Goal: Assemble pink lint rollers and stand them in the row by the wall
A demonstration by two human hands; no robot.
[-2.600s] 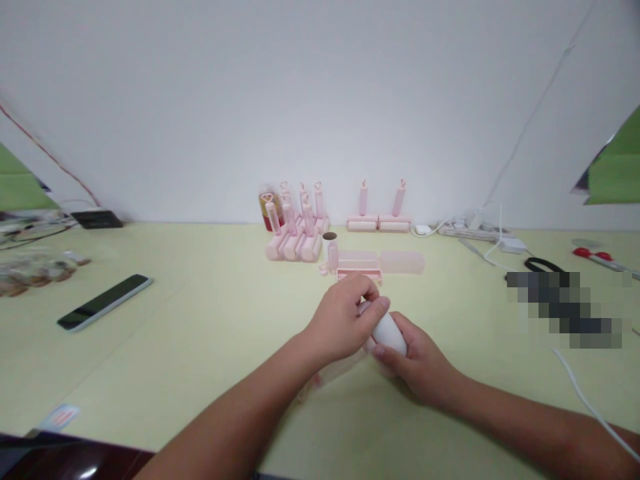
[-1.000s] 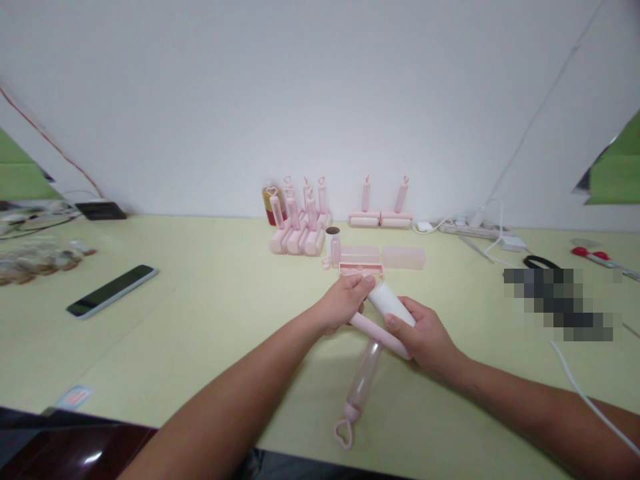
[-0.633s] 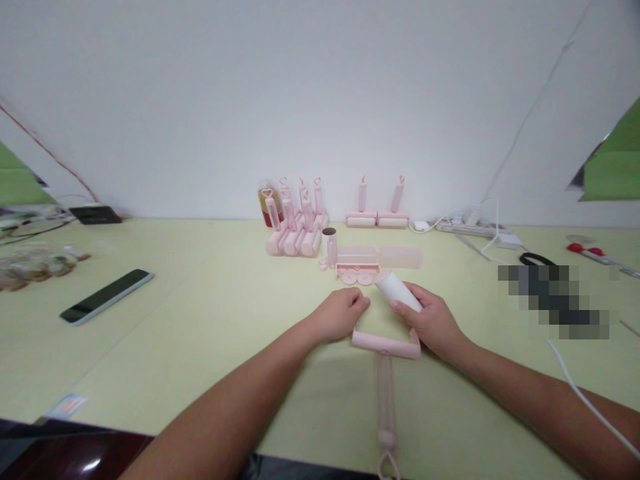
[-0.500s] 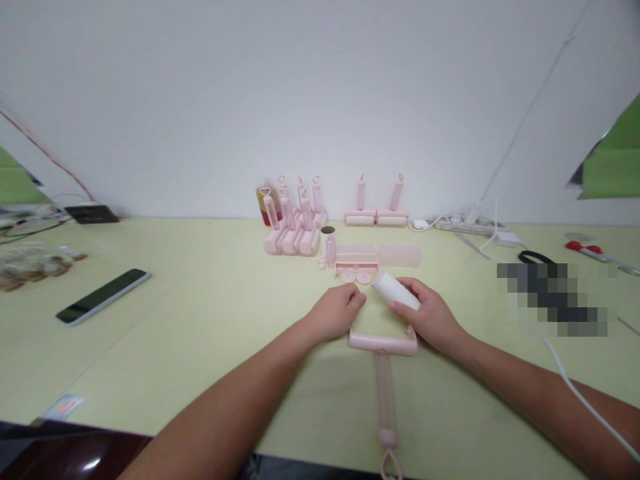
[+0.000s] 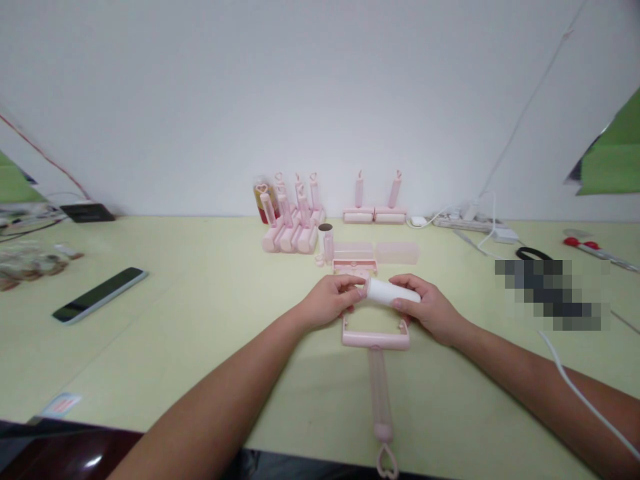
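Note:
A white lint roller refill (image 5: 389, 292) lies nearly level between both hands, raised over the table. My right hand (image 5: 433, 310) is wrapped round its right part. At its pinkish left end, the fingers and thumb of my left hand (image 5: 333, 300) are closed on the rim; whether they also hold a small cap is hidden. Just below sits a pink lint roller frame (image 5: 376, 341), its two arms pointing away from me, with a clear handle (image 5: 381, 393) and heart-shaped loop towards me. A pink disc (image 5: 361, 273) shows partly behind my left fingers.
Behind my hands lie another pink frame (image 5: 355, 265), clear pink covers (image 5: 397, 253) and an upright cardboard-cored roll (image 5: 325, 241). Several assembled lint rollers (image 5: 290, 237) stand by the wall. A phone (image 5: 100, 295) lies left; a white cable (image 5: 565, 373) crosses my right forearm.
My left hand has opened from a fist and closed on the roll's left end. The roll has turned from slanted to nearly level. The view has shifted slightly.

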